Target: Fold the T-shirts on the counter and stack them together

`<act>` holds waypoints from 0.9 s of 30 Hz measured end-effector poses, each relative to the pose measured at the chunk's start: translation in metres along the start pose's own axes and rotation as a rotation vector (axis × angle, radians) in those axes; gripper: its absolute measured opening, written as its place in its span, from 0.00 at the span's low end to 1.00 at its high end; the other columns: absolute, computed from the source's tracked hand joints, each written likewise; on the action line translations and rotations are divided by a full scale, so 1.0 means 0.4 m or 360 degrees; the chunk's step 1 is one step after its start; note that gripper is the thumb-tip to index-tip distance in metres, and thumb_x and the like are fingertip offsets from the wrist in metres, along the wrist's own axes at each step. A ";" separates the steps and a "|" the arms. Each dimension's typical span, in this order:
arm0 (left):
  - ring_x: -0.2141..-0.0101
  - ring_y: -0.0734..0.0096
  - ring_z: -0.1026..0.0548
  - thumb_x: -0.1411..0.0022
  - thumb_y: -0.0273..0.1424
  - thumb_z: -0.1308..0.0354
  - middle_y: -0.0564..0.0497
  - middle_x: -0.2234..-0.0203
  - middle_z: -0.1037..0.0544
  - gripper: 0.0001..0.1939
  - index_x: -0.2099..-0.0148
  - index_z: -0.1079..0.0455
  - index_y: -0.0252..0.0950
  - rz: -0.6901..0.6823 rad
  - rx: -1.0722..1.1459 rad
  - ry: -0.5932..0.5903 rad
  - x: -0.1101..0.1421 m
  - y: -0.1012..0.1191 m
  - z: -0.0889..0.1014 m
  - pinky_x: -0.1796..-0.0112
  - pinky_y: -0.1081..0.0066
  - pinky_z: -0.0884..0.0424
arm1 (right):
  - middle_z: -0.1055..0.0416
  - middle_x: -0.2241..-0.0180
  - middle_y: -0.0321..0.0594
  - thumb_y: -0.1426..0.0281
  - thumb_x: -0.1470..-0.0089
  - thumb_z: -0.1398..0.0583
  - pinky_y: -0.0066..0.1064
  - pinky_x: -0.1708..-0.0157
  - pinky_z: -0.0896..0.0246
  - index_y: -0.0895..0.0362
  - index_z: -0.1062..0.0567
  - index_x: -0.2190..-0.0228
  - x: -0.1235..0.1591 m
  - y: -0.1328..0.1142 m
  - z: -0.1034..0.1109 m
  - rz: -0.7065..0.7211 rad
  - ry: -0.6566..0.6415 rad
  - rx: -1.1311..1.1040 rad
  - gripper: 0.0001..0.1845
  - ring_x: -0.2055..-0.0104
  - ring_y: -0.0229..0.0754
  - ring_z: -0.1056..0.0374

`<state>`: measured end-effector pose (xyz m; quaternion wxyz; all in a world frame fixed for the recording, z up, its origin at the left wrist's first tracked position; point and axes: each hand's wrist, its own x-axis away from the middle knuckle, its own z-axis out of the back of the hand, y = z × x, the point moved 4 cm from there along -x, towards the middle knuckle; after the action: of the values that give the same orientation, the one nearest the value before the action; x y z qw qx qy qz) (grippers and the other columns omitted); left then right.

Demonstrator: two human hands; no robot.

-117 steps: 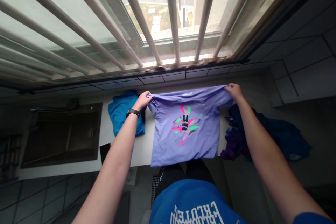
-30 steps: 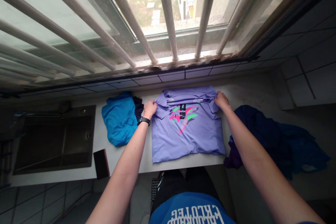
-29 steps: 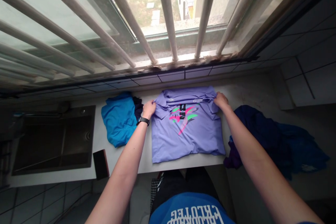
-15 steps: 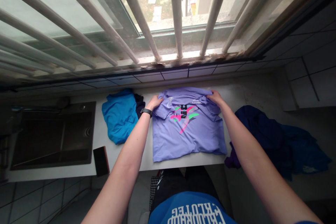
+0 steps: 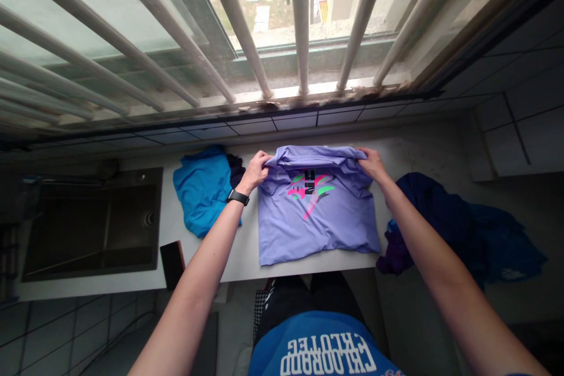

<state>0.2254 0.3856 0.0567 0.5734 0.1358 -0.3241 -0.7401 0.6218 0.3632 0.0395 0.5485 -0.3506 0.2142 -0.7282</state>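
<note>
A lavender T-shirt (image 5: 317, 229) with a pink, green and black print lies spread on the white counter (image 5: 247, 267), its hem toward me. My left hand (image 5: 257, 170) is closed on the shirt's far left edge. At the far right edge, my right hand (image 5: 372, 163) pinches the fabric the same way. Between both hands the far part of the shirt is raised and partly folded over, covering the upper edge of the print. A dark band is on my left wrist.
Left of the shirt lie a bright blue garment (image 5: 200, 191) and a dark one (image 5: 237, 168). A phone-like dark object (image 5: 172, 264) sits at the counter edge beside the sink (image 5: 159, 217). Navy, purple and blue clothes (image 5: 445, 217) are heaped right. Window bars (image 5: 300, 29) rise behind.
Both hands have moved slightly outward, lifting and folding the shirt's far edge toward me. The small white lettering near the shoulders is now covered.
</note>
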 end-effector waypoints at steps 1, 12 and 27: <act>0.53 0.60 0.27 0.45 0.21 0.51 0.43 0.55 0.27 0.23 0.50 0.24 0.35 -0.0050 -0.0047 0.0042 0.026 0.005 0.005 0.48 0.64 0.30 | 0.20 0.54 0.44 0.77 0.51 0.45 0.38 0.45 0.33 0.56 0.20 0.56 0.027 -0.008 0.015 0.0014 0.0022 0.0020 0.21 0.47 0.50 0.27; 0.61 0.63 0.24 0.33 0.21 0.51 0.44 0.61 0.23 0.17 0.54 0.24 0.44 -0.0674 -0.0329 -0.0156 0.507 -0.044 -0.238 0.55 0.59 0.25 | 0.25 0.44 0.38 0.81 0.50 0.48 0.49 0.38 0.35 0.40 0.18 0.54 0.548 0.218 -0.105 0.0493 -0.0383 0.0446 0.31 0.38 0.50 0.32; 0.59 0.61 0.27 0.39 0.20 0.46 0.42 0.58 0.24 0.13 0.55 0.27 0.37 -0.0917 -0.0603 -0.0174 0.662 -0.023 -0.301 0.55 0.62 0.28 | 0.34 0.36 0.48 0.87 0.60 0.52 0.46 0.38 0.35 0.56 0.33 0.36 0.714 0.372 -0.142 0.0941 -0.0035 0.0621 0.48 0.31 0.48 0.41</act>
<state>0.2065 0.0998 0.0054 0.3377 0.0728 -0.1596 -0.9248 0.6325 0.0422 -0.0232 0.7947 -0.1698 0.1573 -0.5612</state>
